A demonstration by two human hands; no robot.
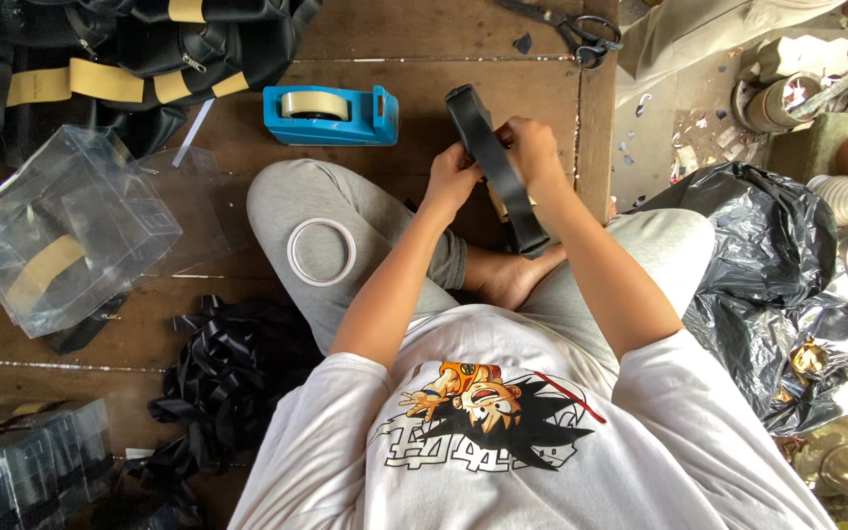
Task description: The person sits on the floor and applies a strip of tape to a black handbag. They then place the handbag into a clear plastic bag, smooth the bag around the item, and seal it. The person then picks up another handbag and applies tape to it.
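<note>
A black strap (495,167), seemingly light and limp, is pinched mid-length between the left hand (450,180) and right hand (532,149).

Both arms reach forward, bent a little at the elbows. The left hand (450,182) and right hand (532,149) are close together, fingers curled tight.

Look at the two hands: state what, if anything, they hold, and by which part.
Both hands hold one black strap. The left hand and right hand pinch it at its middle, from opposite sides; its ends stick out free above and below.
</note>
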